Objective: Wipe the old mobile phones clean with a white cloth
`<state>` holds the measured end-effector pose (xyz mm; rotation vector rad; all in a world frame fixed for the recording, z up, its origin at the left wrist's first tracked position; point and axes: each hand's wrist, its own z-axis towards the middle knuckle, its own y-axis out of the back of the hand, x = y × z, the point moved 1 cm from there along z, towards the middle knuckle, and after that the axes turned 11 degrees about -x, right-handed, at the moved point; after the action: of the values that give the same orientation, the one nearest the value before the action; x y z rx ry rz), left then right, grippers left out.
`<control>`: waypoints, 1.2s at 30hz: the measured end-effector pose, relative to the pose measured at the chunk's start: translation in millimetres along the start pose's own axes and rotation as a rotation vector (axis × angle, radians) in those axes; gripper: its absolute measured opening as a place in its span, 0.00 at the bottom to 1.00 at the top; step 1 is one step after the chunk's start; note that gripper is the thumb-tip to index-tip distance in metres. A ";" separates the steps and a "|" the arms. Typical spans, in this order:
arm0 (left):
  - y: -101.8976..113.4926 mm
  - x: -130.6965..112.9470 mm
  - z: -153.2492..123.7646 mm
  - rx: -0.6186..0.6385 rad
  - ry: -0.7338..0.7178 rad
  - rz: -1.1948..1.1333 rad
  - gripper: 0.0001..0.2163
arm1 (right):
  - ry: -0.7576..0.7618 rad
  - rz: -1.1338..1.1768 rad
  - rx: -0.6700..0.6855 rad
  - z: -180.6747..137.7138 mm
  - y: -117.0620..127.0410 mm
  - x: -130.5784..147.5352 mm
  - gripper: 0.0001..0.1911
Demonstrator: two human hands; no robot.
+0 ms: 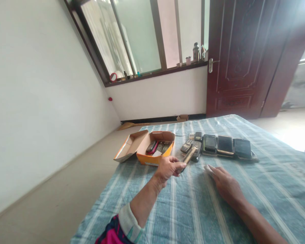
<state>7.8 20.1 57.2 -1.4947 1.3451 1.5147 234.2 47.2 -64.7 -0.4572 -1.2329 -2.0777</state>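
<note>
My left hand (pixel 169 167) is closed on a mobile phone (pixel 190 156), held tilted and nearly edge-on above the bed cover, with a gold-toned side showing. Between the fingers of my right hand (pixel 226 184) is a small white piece, perhaps a folded tissue or cloth (pixel 208 168). Just beyond the held phone lie a keypad phone (pixel 187 145) and a dark phone (pixel 197 150), partly hidden by it. To their right, flat phones sit in a row of low piles (pixel 225 145). An orange cardboard box (pixel 148 160) stands open to the left, with several phones (pixel 152 146) inside.
A blue striped cover (pixel 183 210) lies under everything. The box's lid flap (pixel 130 145) leans out leftward. Beyond are a windowsill with bottles (pixel 195 52), a dark red door (pixel 241 61), a broom (pixel 128 125) and a white wall at left.
</note>
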 end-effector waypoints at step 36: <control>-35.8 79.4 -23.2 -0.224 -0.996 0.788 0.20 | -0.037 0.102 -0.134 10.1 13.7 11.8 0.16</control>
<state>35.0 -8.6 -23.8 -0.0866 1.1434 2.4595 235.0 47.1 -44.1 -0.6094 -1.0728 -2.0803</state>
